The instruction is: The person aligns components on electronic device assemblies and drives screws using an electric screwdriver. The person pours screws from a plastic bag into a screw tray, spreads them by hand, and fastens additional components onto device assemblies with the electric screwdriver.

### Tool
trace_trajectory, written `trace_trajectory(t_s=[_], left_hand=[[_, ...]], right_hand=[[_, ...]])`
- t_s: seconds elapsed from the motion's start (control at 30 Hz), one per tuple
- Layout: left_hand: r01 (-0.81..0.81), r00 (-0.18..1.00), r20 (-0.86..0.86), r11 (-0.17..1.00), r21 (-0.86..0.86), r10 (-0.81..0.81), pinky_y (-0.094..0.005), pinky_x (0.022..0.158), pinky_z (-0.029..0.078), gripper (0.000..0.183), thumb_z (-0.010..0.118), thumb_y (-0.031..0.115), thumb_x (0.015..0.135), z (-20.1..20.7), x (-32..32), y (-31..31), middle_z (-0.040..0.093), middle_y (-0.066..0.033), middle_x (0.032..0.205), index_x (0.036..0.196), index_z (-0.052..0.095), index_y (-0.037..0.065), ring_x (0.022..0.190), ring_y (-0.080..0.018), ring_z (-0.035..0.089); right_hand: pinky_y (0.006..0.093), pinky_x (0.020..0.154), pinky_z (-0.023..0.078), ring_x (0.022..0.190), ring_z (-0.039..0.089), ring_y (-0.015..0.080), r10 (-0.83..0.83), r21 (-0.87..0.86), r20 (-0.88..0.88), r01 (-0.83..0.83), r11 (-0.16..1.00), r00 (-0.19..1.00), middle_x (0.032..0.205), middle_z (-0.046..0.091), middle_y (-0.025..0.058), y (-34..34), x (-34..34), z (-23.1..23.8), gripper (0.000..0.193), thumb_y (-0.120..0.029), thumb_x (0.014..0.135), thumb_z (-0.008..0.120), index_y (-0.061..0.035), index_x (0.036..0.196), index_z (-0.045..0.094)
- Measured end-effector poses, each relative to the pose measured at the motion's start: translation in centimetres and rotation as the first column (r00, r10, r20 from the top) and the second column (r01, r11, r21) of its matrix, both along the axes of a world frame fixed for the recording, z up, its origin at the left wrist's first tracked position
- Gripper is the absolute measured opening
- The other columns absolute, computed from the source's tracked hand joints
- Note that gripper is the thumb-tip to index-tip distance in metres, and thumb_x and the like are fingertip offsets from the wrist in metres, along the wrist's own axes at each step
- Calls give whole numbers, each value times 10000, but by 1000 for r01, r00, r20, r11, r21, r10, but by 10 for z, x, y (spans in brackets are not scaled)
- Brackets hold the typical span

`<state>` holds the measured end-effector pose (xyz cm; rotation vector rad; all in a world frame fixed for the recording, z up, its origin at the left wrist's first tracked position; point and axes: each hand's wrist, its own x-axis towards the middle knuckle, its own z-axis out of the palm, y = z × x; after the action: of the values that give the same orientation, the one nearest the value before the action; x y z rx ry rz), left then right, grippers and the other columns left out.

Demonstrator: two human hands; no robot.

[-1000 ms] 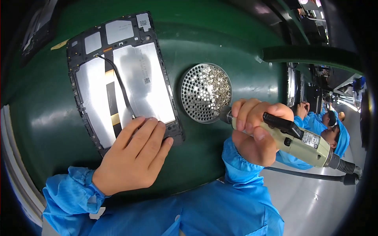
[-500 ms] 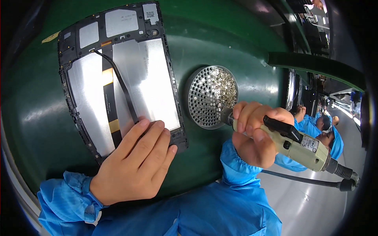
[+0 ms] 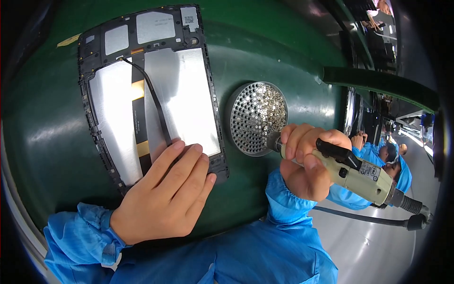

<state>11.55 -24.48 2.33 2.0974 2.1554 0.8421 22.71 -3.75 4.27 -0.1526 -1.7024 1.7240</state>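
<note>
Under my left hand [image 3: 168, 194] lies a tablet chassis [image 3: 187, 104] with a black frame and shiny silver battery panels. The fingers rest flat and stretched out across its near end, and the palm hides that corner. A black cable [image 3: 158, 106] runs down the chassis to my fingertips. My right hand [image 3: 307, 158] is wrapped round a cream electric screwdriver [image 3: 352, 177] with a black lever. Its tip end points at the near right rim of a round metal screw tray [image 3: 243, 125], full of holes, with loose small screws [image 3: 270, 106] heaped on its right side.
The green work mat [image 3: 42, 132] covers the table. A dark green rail [image 3: 378, 83] crosses at the right. A black cord [image 3: 359, 217] runs to the screwdriver's rear end. Beyond it, another person in blue [image 3: 392, 165] sits at the line. A yellowish strip [image 3: 68, 41] lies at the far left.
The chassis and my left hand appear slightly farther right in view, and the tray a little lower. My right hand keeps the same grip on the screwdriver.
</note>
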Motion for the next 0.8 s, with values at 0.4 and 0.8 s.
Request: trace_trajectory(t_s=[0.4,0.8], left_hand=[[-15,999,51,1000,-20,16,-528,996,424,238,639,83,738,0,1,1,621,-215,1055,942,687,-30,1073,-348,583],[-32,997,73,999,-13,33,-513,1012,412,234,628,119,738,0,3,-1,630,-196,1055,915,706,-13,1087,-336,580]], right_hand=[[360,514,471,529,552,197,206,116,7,-206,972,978,628,534,54,-39,7,33,376,-33,772,653,-70,1087,452],[329,516,435,535,531,165,254,116,100,-264,957,962,633,513,35,-50,3,25,331,-50,780,613,-84,1075,465]])
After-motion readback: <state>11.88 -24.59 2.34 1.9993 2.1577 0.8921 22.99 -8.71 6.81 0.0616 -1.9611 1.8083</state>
